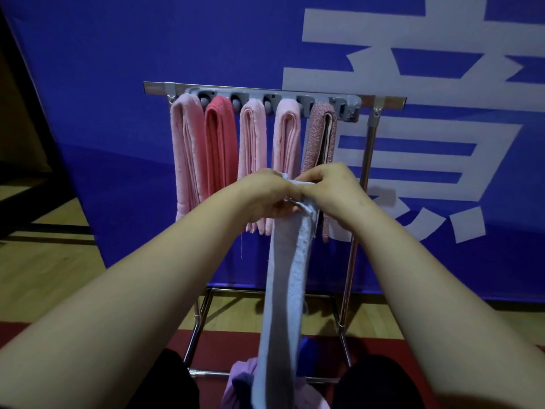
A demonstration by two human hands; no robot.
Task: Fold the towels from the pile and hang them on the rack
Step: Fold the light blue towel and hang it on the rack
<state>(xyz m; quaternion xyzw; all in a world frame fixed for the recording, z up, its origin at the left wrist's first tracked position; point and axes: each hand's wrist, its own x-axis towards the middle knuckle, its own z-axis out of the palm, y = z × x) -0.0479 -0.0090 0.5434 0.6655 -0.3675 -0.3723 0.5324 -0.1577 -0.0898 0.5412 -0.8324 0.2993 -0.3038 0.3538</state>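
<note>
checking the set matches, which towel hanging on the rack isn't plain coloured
The speckled pink towel, last on the right of the five on the metal rack; the other four are plain pink or coral.

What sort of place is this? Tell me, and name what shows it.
Probably a sports hall or event space: wooden floor with a red painted zone, a large blue banner with white characters, and a freestanding metal towel rack.

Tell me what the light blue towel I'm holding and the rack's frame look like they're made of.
The light blue towel looks like matte terry cloth: a nubby looped pile shows along one face. The rack frame seems polished metal tubing, perhaps chromed steel, given its bright reflective highlights. Its grey holder bar looks like matte plastic, though that is less certain.
</note>
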